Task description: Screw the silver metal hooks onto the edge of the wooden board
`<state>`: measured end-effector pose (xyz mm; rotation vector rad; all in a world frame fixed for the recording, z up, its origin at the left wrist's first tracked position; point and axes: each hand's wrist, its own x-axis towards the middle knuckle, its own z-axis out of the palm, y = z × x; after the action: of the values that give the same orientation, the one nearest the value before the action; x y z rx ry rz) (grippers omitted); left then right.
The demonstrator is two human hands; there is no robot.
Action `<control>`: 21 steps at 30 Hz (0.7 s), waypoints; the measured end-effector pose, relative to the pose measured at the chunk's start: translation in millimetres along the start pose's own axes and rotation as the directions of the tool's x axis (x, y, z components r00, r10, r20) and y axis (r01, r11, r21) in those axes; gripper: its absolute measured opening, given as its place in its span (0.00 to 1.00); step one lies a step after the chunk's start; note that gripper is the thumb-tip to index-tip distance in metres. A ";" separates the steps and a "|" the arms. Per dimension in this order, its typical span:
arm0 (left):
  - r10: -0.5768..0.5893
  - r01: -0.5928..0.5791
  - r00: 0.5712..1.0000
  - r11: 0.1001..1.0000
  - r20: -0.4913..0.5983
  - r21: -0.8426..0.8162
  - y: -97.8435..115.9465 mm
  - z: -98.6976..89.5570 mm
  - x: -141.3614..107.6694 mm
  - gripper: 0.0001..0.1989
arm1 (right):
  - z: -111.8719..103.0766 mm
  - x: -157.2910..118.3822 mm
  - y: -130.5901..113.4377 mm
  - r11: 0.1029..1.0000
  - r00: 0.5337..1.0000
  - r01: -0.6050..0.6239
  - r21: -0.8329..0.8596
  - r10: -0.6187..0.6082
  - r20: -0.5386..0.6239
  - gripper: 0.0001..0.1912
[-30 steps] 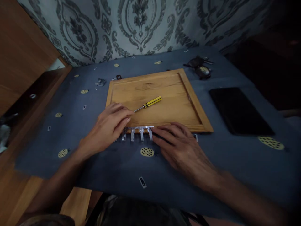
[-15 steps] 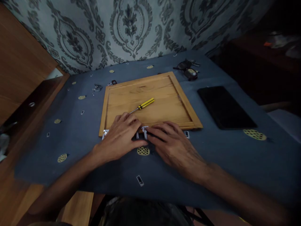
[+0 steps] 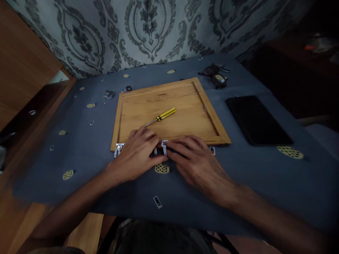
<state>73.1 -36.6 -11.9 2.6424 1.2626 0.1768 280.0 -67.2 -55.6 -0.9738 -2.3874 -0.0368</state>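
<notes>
A framed wooden panel (image 3: pixel 161 102) lies flat, and a yellow-handled screwdriver (image 3: pixel 166 114) rests on it. At the panel's near edge is a metal bracket (image 3: pixel 164 147), between my two hands. My left hand (image 3: pixel 139 150) bends over the edge with its fingers closed on the bracket's left side. From the right, the fingertips of my right hand (image 3: pixel 194 160) press together against the same bracket. Part of the bracket is hidden by my fingers. Another metal bracket (image 3: pixel 119 149) sits at the panel's near left corner, beside my left hand.
The table has a blue cloth (image 3: pixel 119 197). Right of the panel lies a black tablet (image 3: pixel 259 120). Dark glasses and other small items (image 3: pixel 215 76) are behind the panel at right. Small metal parts (image 3: pixel 108 94) and a black ring-shaped piece (image 3: pixel 129 88) lie at back left.
The view has shifted slightly. Both hands keep nearly the same hold at the panel's near edge, and the bracket between them looks slightly turned.
</notes>
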 end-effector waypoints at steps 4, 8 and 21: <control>-0.026 0.026 1.000 1.000 0.009 -0.015 2.9 1.0 0.6 0.16 | -1.3 -0.2 0.3 1.000 1.000 0.004 -0.001 -0.004 0.011 0.15; -0.027 0.027 1.000 1.000 0.012 -0.012 1.5 -1.4 -1.6 0.17 | -2.7 -0.3 0.0 1.000 1.000 0.013 -0.003 -0.013 0.011 0.14; -0.133 0.132 0.991 0.991 -0.028 -0.015 -28.9 -30.2 99.5 0.13 | -0.3 -1.4 2.8 1.000 1.000 -0.001 0.020 0.001 0.028 0.14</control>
<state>107.7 62.6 12.5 2.5431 1.4355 0.2026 282.7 -66.1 -56.5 -0.9723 -2.4083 0.0019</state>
